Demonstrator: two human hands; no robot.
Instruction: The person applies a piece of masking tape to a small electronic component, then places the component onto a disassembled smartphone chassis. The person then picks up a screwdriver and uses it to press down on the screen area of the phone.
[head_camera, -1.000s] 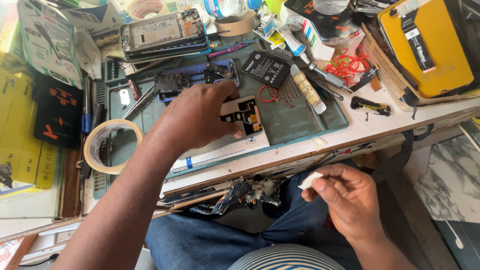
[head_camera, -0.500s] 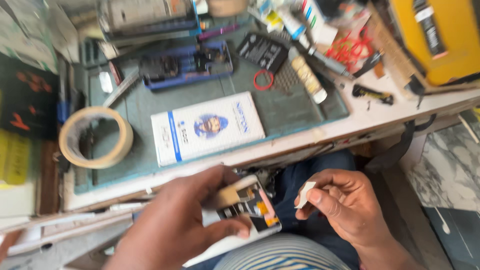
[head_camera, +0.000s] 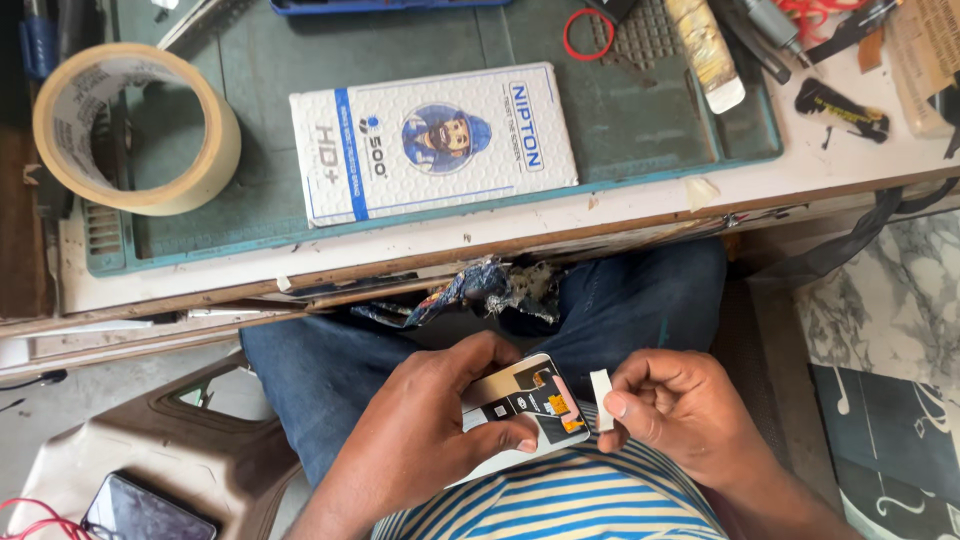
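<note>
Hands low over the lap, below the desk edge. Left hand curled palm-down, thumb and fingers closed around a phone screen part with its back side up, orange flex strip showing; lower end of the part hidden under the fingers. Right hand just beside it, thumb and forefinger pinched on a small white tab, other fingers folded; tab close to the part's right edge, contact hard to judge. Both forearms cut off at the frame bottom. On the desk, a green work mat carries a white flat box and a tape roll. Dark phone on a brown stool, partly cut off.
</note>
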